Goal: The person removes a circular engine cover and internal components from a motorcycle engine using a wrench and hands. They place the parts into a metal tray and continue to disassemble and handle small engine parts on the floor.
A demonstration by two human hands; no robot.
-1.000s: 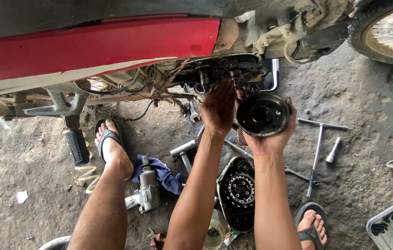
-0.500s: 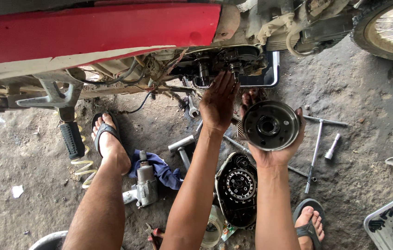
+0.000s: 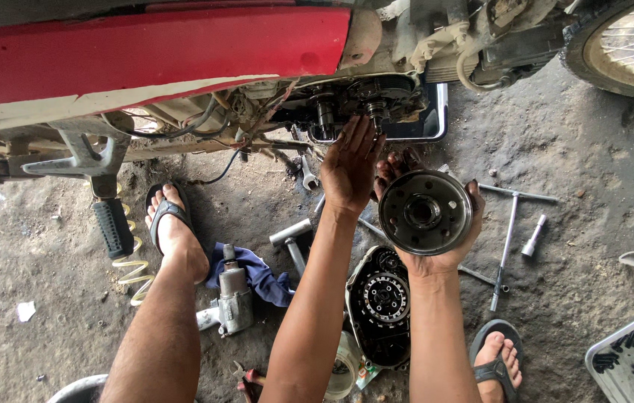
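My right hand (image 3: 436, 254) cups a round, greasy metal clutch drum (image 3: 425, 213) from below, its open face toward me, held clear of the engine. My left hand (image 3: 350, 168) stretches forward with fingers straight, fingertips at the open engine case (image 3: 361, 104) of a red motorcycle (image 3: 152, 56), where bare shafts and gears show. Nothing lies in the left hand. A black engine side cover (image 3: 380, 306) rests on the ground between my forearms.
A pneumatic impact wrench (image 3: 233, 295) lies on a blue rag (image 3: 261, 275) by my left foot (image 3: 175, 231). A T-handle wrench (image 3: 511, 224), a socket (image 3: 535, 236) and a hammer (image 3: 291, 239) lie on the dirt. A grey tray (image 3: 630, 358) sits lower right, a footpeg (image 3: 111, 224) left.
My right hand has drawn the clutch drum away from the engine, down and toward me. The left hand stays at the open case.
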